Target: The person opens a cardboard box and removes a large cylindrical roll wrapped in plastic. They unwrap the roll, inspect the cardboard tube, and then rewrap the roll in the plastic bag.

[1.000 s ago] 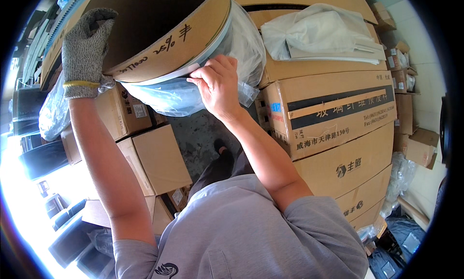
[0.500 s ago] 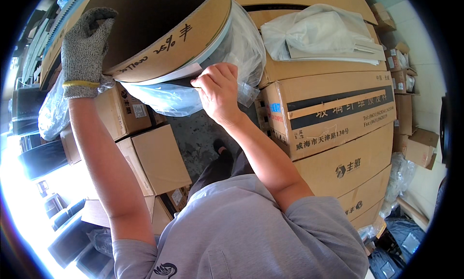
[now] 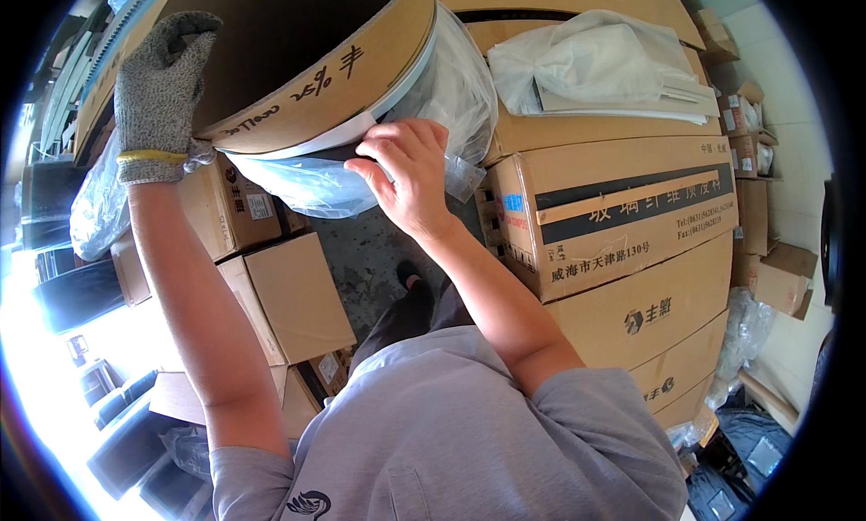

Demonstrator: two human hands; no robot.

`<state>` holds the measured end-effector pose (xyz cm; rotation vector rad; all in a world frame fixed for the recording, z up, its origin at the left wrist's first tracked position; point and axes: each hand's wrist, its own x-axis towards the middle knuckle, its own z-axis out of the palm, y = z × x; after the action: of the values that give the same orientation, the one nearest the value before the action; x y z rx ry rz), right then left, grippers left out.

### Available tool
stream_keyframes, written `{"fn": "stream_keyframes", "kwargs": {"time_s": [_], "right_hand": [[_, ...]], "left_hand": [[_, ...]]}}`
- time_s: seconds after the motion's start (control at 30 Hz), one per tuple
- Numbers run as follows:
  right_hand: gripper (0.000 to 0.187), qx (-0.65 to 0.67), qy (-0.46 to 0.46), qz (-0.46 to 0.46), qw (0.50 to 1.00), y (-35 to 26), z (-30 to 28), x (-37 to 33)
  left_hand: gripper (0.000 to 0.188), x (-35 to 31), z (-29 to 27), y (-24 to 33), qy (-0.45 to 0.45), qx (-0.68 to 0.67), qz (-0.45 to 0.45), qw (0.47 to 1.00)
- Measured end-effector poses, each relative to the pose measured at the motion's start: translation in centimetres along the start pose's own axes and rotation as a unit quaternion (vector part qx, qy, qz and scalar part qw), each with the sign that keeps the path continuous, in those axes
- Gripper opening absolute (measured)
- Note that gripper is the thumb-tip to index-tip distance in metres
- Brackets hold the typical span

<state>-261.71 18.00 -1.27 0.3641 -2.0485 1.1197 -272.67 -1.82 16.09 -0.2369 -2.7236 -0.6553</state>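
A large round cardboard tube [image 3: 383, 47], brown with black handwriting on its wall, gapes at the top left. My left hand [image 3: 161, 97], in a grey knit glove with a yellow cuff, is closed round its left edge. White sheet layers [image 3: 397, 92] curve along the tube's lower rim, and a dark strip [image 3: 336, 153] shows under them. Clear plastic film [image 3: 311, 185] hangs loosely around and below. Bare, my right hand [image 3: 410, 178] rests its fingertips at the dark strip and white edge. Its thumb stands apart from the fingers, pointing left. The inside of the tube is dark.
Stacked cardboard boxes [image 3: 631, 214] rise close on my right, topped by a plastic-wrapped bundle [image 3: 591, 61] and flat sheets. More boxes [image 3: 293, 295] stand low on the left. Between them is a dark floor [image 3: 361, 250]. Small cartons [image 3: 785, 277] lie along the far right.
The right hand's pinch at the sheet edge has loosened, and its thumb has spread away to the left. The tube has turned or shifted slightly. My left hand stays where it was.
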Motion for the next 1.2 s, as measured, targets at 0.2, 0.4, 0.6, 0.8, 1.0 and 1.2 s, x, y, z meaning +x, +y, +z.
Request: {"fn": "stream_keyframes", "kwargs": {"time_s": [0.2,0.4,0.6,0.8,1.0,1.2], "right_hand": [[0.023,-0.002,0.026,0.024,0.999,0.3,1.1,-0.2],[0.016,0.008,0.036,0.026,0.999,0.3,1.1,0.5],[0.017,0.019,0.021,0.021,0.999,0.9,1.2,0.2],[0.027,0.018,0.003,0.033,0.999,0.2,0.7,0.0],[0.026,0.004,0.002,0.011,1.0,1.0,0.6,0.1],[0.016,0.01,-0.002,0.046,0.999,0.7,0.5,1.0]], "left_hand": [[0.026,0.0,0.1,0.1,0.007,-0.007,-0.015,1.0],[0.026,0.1,0.1,-0.1,0.002,-0.012,-0.009,1.0],[0.025,0.0,0.1,0.1,0.005,-0.01,-0.002,1.0],[0.024,-0.1,0.2,0.2,0.011,-0.031,0.001,0.999],[0.023,-0.3,0.1,0.5,0.01,-0.032,-0.007,0.999],[0.022,-0.3,0.1,0.6,0.012,-0.037,0.005,0.999]]}}
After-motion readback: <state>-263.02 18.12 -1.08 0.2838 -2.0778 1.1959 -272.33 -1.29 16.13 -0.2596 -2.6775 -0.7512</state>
